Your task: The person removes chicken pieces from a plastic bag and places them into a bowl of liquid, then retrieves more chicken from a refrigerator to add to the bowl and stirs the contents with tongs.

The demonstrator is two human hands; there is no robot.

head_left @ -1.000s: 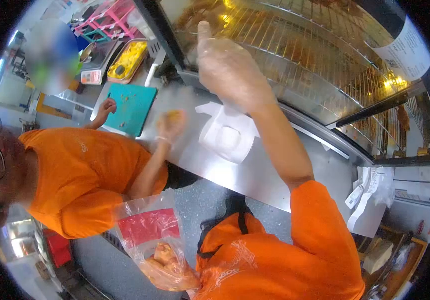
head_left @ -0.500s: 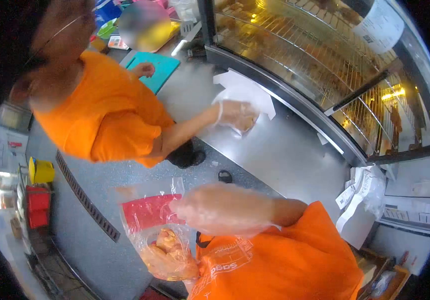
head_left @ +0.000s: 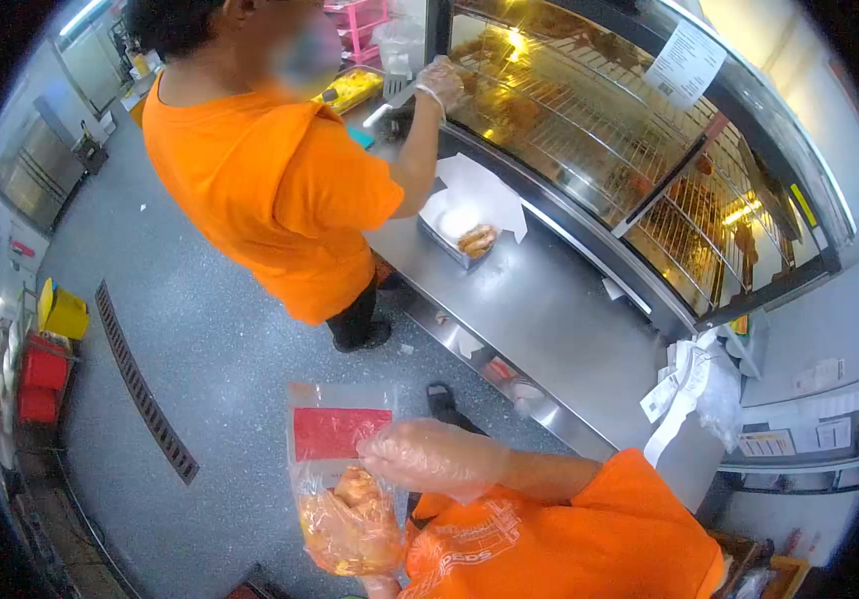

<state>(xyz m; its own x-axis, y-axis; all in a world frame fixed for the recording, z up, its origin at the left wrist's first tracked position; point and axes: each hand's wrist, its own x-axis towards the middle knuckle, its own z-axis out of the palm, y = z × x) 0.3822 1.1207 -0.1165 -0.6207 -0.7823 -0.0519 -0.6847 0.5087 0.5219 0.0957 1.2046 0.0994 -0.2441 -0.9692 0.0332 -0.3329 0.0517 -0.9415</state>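
Observation:
My right hand (head_left: 434, 457), in a clear plastic glove, has its fingers closed on the side of a clear plastic bag (head_left: 345, 499) with a red panel. Inside the bag are orange-gold pieces that look like chicken. Only a small part of my left hand (head_left: 380, 587) shows beneath the bag at the bottom edge; its fingers are hidden. The bag hangs in front of my orange shirt (head_left: 569, 529), above the floor.
A co-worker in orange stands at the steel counter (head_left: 569, 339), a gloved hand (head_left: 439, 85) by the glass warming cabinet (head_left: 589, 130). An open white box (head_left: 504, 200) on the counter holds food. Paper slips (head_left: 684, 394) hang at right. A yellow bucket (head_left: 62, 311) stands left.
The co-worker's gloved hand has left the white box and risen toward the cabinet, baring the food. My view has shifted. My right hand still grips the bag, now lower in view.

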